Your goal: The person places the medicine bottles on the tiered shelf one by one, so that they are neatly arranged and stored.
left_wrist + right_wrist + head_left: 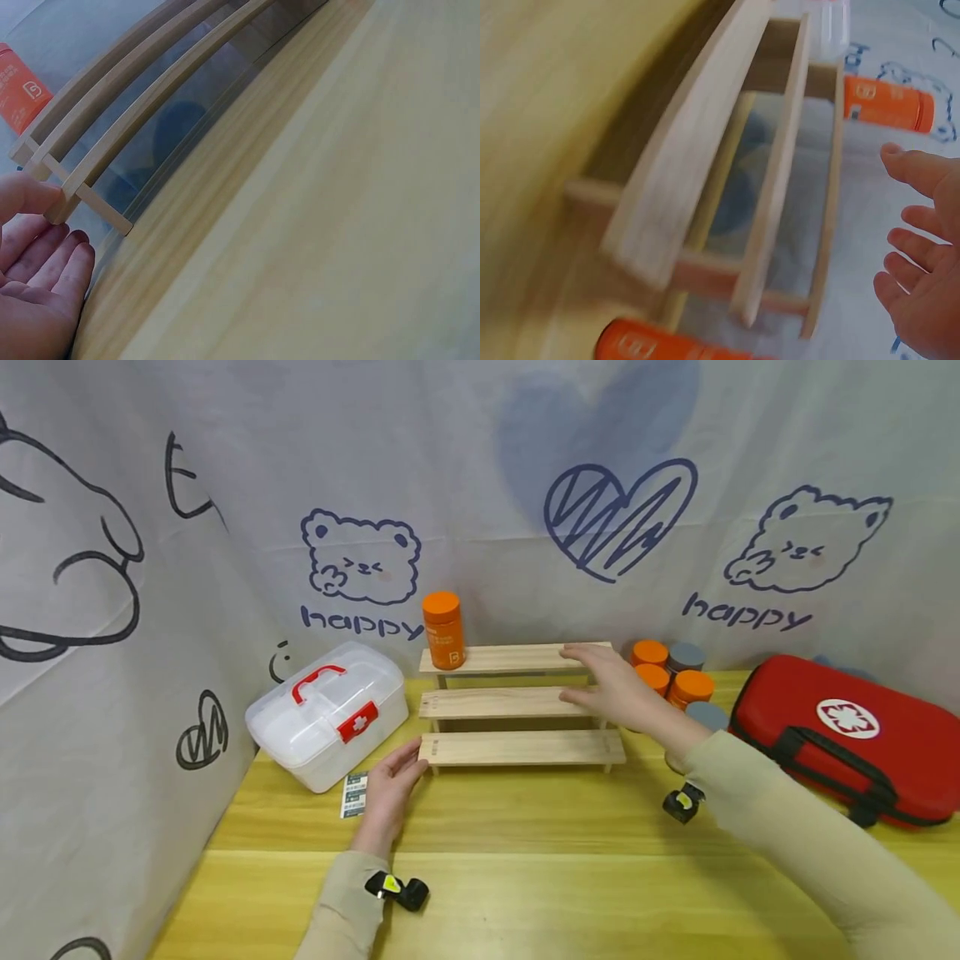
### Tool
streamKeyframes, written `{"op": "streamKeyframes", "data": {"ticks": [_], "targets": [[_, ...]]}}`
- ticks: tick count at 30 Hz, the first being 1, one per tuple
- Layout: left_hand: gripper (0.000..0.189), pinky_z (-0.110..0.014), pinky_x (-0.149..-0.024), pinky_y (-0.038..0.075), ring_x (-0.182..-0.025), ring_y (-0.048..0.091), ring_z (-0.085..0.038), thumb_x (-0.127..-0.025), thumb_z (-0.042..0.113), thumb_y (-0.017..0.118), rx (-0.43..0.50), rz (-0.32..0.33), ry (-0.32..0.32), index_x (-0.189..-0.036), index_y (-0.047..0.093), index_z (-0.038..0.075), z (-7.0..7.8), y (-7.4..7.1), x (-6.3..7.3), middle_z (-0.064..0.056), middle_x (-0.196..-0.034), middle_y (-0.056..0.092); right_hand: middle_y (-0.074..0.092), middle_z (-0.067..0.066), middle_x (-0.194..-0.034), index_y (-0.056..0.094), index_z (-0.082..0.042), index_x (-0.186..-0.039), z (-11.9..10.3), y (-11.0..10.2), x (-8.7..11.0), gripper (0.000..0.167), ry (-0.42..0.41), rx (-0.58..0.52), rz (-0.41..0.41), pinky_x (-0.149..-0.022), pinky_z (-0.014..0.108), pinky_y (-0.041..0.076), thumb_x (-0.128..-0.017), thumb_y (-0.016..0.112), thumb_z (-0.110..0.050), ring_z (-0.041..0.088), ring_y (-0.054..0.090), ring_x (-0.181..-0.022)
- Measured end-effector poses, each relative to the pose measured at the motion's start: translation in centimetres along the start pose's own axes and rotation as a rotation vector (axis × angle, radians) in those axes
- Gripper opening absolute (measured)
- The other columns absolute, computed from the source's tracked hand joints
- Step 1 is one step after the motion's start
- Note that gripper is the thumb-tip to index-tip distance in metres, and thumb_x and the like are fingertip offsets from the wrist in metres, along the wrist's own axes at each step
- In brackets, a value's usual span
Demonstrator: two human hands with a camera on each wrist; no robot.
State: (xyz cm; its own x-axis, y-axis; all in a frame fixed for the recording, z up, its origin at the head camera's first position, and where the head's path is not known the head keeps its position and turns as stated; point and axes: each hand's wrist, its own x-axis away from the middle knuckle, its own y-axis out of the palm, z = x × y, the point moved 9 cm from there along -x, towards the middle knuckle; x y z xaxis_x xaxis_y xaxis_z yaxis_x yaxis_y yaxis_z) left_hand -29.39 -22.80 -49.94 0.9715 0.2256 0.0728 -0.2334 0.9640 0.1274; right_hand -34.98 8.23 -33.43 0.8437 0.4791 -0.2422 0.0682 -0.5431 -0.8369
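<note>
A three-tier wooden step shelf (521, 747) stands on the table against the backdrop. At its lowest board's left end, my left hand (390, 789) pinches the corner; in the left wrist view the thumb (34, 196) lies at the board end (66, 204) with fingertips just under it. My right hand (618, 689) is over the shelf's right side, fingers spread and holding nothing. An orange bottle (444, 631) with an orange lid stands upright on the top tier's left end. In the right wrist view, the right hand (926, 255) is apart from the boards.
Left of the shelf sits a clear-white first-aid box (330, 714) with a red handle, a blister pack (354, 795) beside it. Several bottles with orange and grey lids (651, 653) cluster right of the shelf. A red first-aid bag (847, 739) lies farther right.
</note>
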Motion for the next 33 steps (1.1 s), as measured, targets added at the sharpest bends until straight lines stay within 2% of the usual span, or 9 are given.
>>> {"op": "streamKeyframes", "data": {"ticks": [7,11,15,21,26,33], "targets": [[0.042,-0.02,-0.091,0.048,-0.124,0.049,-0.023,-0.087,-0.004,0.063,0.008,-0.002,0.001,-0.128,0.057,-0.003,-0.1,0.0,0.0,-0.018,-0.135,0.052,0.043,0.022,-0.141,0.046,0.0,-0.137,4.0,-1.4,2.1,0.059,0.058,0.049,0.037,-0.104,0.058,0.031,-0.088,0.07,-0.022,0.042,0.033,-0.129],[0.042,-0.02,-0.091,0.048,-0.123,0.05,-0.023,-0.087,-0.004,0.063,0.005,0.001,-0.002,-0.128,0.057,-0.003,-0.2,-0.1,0.0,-0.017,-0.135,0.053,0.047,0.025,-0.135,0.049,0.005,-0.132,5.3,-2.3,2.8,0.054,0.054,0.115,0.081,-0.106,0.058,0.027,-0.087,0.07,-0.017,0.043,0.035,-0.127],[0.042,-0.02,-0.091,0.048,-0.123,0.05,-0.023,-0.087,-0.004,0.064,0.003,-0.001,0.003,-0.128,0.057,-0.003,-0.3,-0.1,-0.1,-0.018,-0.134,0.053,0.051,0.025,-0.13,0.052,0.005,-0.128,6.4,-3.1,3.3,0.049,0.064,0.151,0.104,-0.105,0.057,0.027,-0.087,0.071,-0.015,0.044,0.037,-0.123],[0.043,-0.019,-0.09,0.048,-0.124,0.049,-0.024,-0.087,-0.003,0.064,0.005,-0.011,-0.008,-0.129,0.056,-0.003,0.3,0.1,0.3,-0.019,-0.135,0.052,0.046,0.029,-0.134,0.049,0.007,-0.13,8.2,-3.3,3.4,0.052,0.138,0.158,0.049,-0.105,0.058,0.027,-0.088,0.069,-0.016,0.046,0.035,-0.124],[0.041,-0.02,-0.09,0.048,-0.121,0.052,-0.023,-0.087,-0.002,0.064,-0.007,0.001,-0.003,-0.128,0.058,-0.001,-0.3,-0.1,-0.1,-0.017,-0.133,0.055,0.048,0.031,-0.127,0.047,0.01,-0.131,9.7,-3.2,3.4,0.056,0.196,0.16,0.008,-0.096,0.057,0.036,-0.088,0.069,-0.017,0.045,0.042,-0.113],[0.042,-0.02,-0.09,0.048,-0.121,0.052,-0.025,-0.087,-0.002,0.064,-0.015,-0.006,-0.004,-0.129,0.057,0.0,-0.4,-0.1,-0.2,-0.019,-0.134,0.053,0.049,0.033,-0.118,0.051,0.013,-0.122,10.3,-3.0,3.1,0.052,0.179,0.209,-0.01,-0.093,0.057,0.038,-0.084,0.073,-0.015,0.046,0.045,-0.106]]}}
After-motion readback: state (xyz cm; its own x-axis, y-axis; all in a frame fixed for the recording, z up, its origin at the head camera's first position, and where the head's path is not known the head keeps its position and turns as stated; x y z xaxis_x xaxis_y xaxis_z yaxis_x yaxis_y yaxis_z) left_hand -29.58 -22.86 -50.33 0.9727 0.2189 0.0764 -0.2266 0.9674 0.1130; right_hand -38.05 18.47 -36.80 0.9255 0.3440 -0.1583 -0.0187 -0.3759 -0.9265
